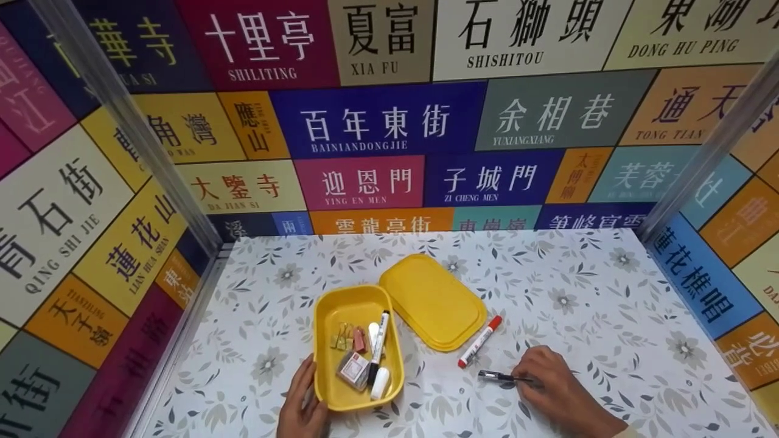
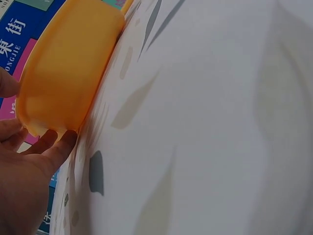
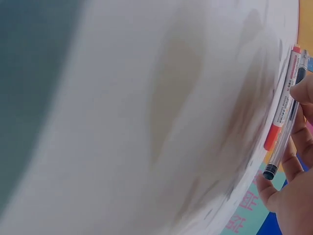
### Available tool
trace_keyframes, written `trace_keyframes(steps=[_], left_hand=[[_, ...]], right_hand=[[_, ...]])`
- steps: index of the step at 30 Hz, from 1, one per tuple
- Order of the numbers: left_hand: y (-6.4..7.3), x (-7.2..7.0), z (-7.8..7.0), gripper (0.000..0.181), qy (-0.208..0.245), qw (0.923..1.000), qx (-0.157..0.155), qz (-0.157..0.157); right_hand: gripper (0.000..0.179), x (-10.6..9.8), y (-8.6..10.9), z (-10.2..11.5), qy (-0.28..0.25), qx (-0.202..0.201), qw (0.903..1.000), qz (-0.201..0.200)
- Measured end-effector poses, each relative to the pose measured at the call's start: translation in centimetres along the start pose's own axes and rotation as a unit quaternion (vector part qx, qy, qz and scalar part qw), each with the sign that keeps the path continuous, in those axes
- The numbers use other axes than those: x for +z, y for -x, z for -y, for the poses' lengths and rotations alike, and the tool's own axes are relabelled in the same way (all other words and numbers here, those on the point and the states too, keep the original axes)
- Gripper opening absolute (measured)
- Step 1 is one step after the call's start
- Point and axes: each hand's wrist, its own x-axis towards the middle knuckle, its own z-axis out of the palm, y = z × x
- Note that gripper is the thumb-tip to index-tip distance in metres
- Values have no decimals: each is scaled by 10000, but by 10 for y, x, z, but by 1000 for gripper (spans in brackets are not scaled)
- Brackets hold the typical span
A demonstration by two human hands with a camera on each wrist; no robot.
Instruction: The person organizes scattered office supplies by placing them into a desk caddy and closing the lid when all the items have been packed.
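On the table stands a yellow plastic box (image 1: 322, 353) with its top off. My left hand (image 1: 302, 401) holds its near left corner, fingers along the wall, as the left wrist view also shows (image 2: 29, 166). Inside lie a black-and-white marker (image 1: 378, 344), a white-capped item (image 1: 380, 383), a small block with a label (image 1: 354, 370), gold-coloured clips (image 1: 342, 336) and a small red item (image 1: 359, 340). My right hand (image 1: 551, 380) pinches a clear pen with a black end (image 3: 286, 134) just above the table, right of the box.
The yellow lid (image 1: 432, 301) lies flat behind and right of the box, close to its rim. A red-and-white marker (image 1: 481, 342) rests beside the lid's near right corner. Panels with printed signs (image 1: 371, 121) surround the flower-patterned table (image 1: 608, 274) at the back and sides.
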Motion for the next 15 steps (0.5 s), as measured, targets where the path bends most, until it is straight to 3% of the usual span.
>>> trace_keyframes(steps=[2, 9, 15], left_hand=[[0, 0, -1, 70, -30, 10000, -34, 9], [-2, 1, -3, 72, -99, 9999, 17, 14], [-1, 0, -2, 71, -7, 10000, 69, -9]], right_hand=[[40, 1, -3, 2, 77, -138, 9999, -49], [38, 2, -8, 9, 9, 230, 9994, 276], [37, 1, -11, 11, -51, 176, 9995, 254]])
